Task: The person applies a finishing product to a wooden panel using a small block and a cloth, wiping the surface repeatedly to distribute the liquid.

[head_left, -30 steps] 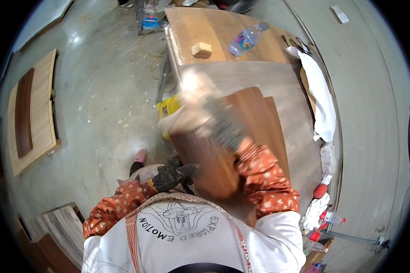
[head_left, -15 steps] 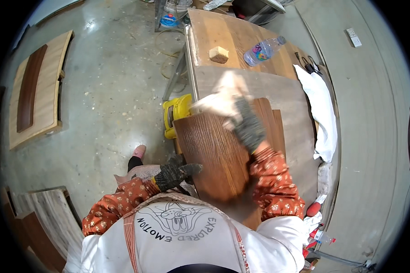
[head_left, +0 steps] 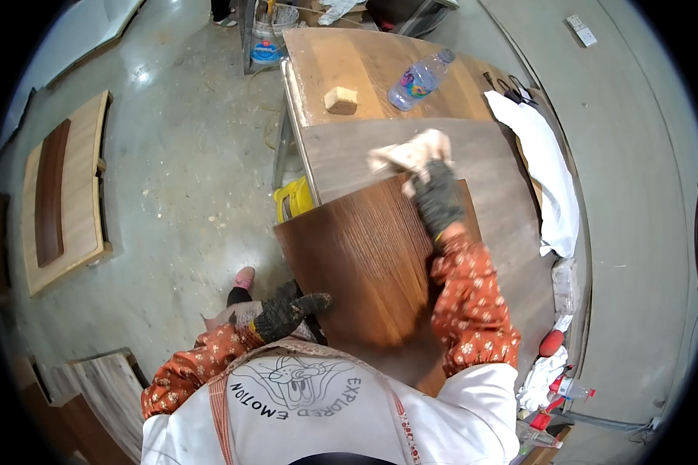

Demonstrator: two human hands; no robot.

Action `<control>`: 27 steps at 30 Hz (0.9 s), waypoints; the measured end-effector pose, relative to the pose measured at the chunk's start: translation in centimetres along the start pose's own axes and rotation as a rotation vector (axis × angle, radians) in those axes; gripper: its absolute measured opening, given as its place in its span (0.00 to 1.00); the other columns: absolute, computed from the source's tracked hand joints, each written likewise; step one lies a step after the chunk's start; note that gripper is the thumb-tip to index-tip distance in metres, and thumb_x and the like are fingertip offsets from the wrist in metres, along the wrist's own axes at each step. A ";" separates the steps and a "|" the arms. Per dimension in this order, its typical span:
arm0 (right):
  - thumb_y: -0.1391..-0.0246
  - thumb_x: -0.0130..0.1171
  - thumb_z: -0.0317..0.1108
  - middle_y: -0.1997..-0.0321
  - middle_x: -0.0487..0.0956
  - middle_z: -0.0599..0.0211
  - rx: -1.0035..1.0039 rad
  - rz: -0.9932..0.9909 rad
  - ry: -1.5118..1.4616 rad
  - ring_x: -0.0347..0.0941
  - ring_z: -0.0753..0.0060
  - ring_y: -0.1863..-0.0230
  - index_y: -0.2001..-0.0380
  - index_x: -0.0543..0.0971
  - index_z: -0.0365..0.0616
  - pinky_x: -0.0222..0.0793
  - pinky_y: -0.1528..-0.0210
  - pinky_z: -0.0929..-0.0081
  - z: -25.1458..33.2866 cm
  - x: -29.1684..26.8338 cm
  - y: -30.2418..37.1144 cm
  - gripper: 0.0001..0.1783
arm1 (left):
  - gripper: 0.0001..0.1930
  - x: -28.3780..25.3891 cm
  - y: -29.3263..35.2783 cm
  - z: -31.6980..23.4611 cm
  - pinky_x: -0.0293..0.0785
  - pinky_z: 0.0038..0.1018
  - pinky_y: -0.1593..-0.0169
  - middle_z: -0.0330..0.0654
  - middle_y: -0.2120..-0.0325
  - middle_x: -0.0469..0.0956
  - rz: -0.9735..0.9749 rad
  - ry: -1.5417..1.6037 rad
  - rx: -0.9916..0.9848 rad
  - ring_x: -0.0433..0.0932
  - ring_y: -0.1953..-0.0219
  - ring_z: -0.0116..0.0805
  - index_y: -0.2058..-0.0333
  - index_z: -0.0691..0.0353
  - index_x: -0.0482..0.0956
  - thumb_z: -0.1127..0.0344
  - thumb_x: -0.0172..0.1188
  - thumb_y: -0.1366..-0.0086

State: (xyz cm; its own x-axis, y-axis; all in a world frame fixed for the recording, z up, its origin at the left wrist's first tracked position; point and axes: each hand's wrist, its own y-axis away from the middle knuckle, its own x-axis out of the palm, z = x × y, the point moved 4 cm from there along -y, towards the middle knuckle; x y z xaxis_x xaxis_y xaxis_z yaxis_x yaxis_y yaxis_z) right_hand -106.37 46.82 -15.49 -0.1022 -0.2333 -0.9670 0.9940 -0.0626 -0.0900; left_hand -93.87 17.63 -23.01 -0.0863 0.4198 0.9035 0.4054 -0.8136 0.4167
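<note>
A dark brown wood-grain panel (head_left: pixel 357 267) lies on the worktable in front of me. My right hand (head_left: pixel 437 200), in a dark grey glove, is closed on a crumpled pale cloth (head_left: pixel 415 151) at the panel's far right corner. Part of the cloth spreads past the far edge, over the grey table surface. At the near left edge of the panel, my left hand (head_left: pixel 289 311), also gloved, grips the board with the thumb over its top face. The other fingers are mostly hidden below the edge.
Farther back on the table (head_left: pixel 380 155) are a small tan block (head_left: pixel 341 100) and a plastic bottle (head_left: pixel 420 79). White fabric (head_left: pixel 547 186) lies along the right side, near a black cord (head_left: pixel 520 91). A yellow object (head_left: pixel 293 199) stands beside the table's left edge. Another board (head_left: pixel 74 194) is on the left.
My right hand has swept the cloth to the right across the panel's far end. The left hand keeps its hold. The whole view has shifted and turned slightly.
</note>
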 end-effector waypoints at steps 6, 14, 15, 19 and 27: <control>0.48 0.50 0.56 0.60 0.77 0.46 0.514 -0.089 0.072 0.72 0.44 0.56 0.58 0.75 0.44 0.67 0.55 0.54 -8.4 -0.5 -3.2 0.27 | 0.08 2.1 0.1 -0.9 0.73 0.23 0.64 0.41 0.72 0.80 -0.284 -0.340 0.088 0.77 0.70 0.25 0.65 0.66 0.80 0.70 0.62 0.42; 0.56 0.65 0.38 0.44 0.67 0.43 -0.569 -0.173 0.099 0.69 0.44 0.51 0.44 0.66 0.38 0.68 0.52 0.56 6.1 -0.5 4.8 0.36 | 0.08 0.8 0.0 -1.8 0.71 0.25 0.70 0.43 0.80 0.80 -0.296 -1.108 0.138 0.75 0.76 0.24 0.72 0.66 0.82 0.67 0.64 0.43; 0.62 0.67 0.42 0.40 0.62 0.41 -0.327 -0.041 -0.062 0.65 0.45 0.45 0.45 0.66 0.39 0.67 0.49 0.56 9.6 0.7 6.4 0.39 | 0.08 1.1 0.2 -1.9 0.72 0.24 0.68 0.43 0.78 0.80 -0.280 -1.199 0.201 0.76 0.73 0.25 0.71 0.67 0.82 0.66 0.63 0.42; 0.56 0.60 0.40 0.39 0.66 0.56 -0.670 -0.049 -0.051 0.65 0.54 0.43 0.49 0.71 0.44 0.65 0.46 0.58 13.2 6.5 8.0 0.28 | 0.15 -4.5 -3.4 0.0 0.71 0.25 0.55 0.43 0.62 0.79 -0.048 -0.985 0.331 0.75 0.59 0.29 0.55 0.68 0.76 0.67 0.59 0.39; 0.49 0.59 0.38 0.46 0.72 0.51 -0.271 -0.183 -0.016 0.64 0.49 0.43 0.50 0.72 0.38 0.57 0.40 0.57 3.5 2.8 5.6 0.24 | 0.22 0.2 -1.7 -1.9 0.74 0.25 0.58 0.45 0.60 0.78 -0.190 -0.834 -0.022 0.76 0.61 0.30 0.50 0.68 0.71 0.63 0.62 0.40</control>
State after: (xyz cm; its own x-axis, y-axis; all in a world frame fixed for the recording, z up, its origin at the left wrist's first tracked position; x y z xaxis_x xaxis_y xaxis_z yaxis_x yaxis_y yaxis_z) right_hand -101.23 42.38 -17.86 -0.2787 -0.2575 -0.9252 0.9332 0.1551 -0.3243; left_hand -96.32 18.28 -23.33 0.5506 0.7012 0.4529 0.4332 -0.7038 0.5631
